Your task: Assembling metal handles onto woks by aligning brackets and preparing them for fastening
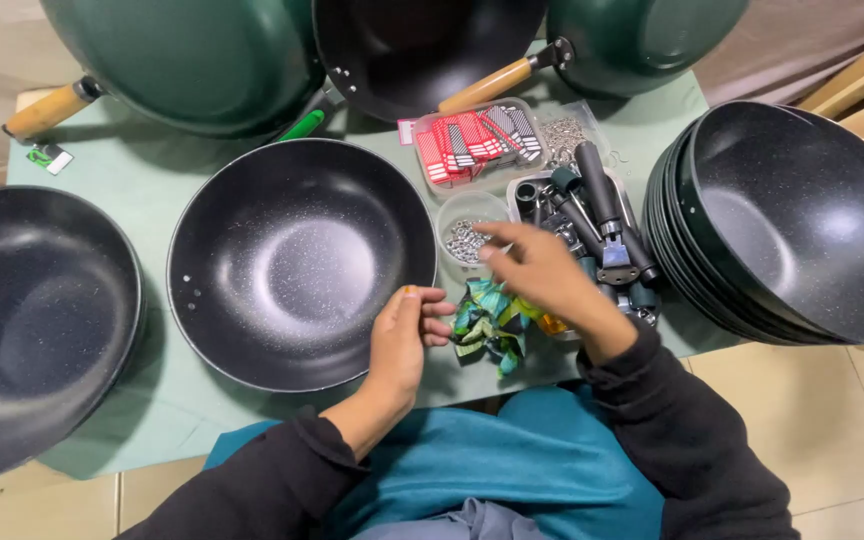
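- The right hand (pixel 542 272) reaches out over the table, its fingertips just at the rim of a small clear tub (pixel 468 236) that holds little silver screws. The fingers are bent and drawn close together at the tips; whether they pinch a screw cannot be told.
- The left hand (pixel 402 335) rests at the near right rim of a black speckled pan (pixel 297 262) that lies open side up on the green cloth (pixel 142 180). Its fingers are curled loosely inward, and a small orange bit shows at the top of the fist; what it is cannot be made out.
- Between the two hands lies a bunch of green and yellow tags (pixel 492 322).
- Behind the tub of screws sits a clear tray of red and grey cards (pixel 474 140), with a bag of small metal bits (pixel 560 135) beside it.
- To the right of the tub, a tray holds black handles (pixel 597 215).
- A stack of black pans (pixel 787 225) stands at the right edge, another black pan (pixel 37 320) lies at the left, and green pans (pixel 192 55) with wooden handles lie turned over at the far side.
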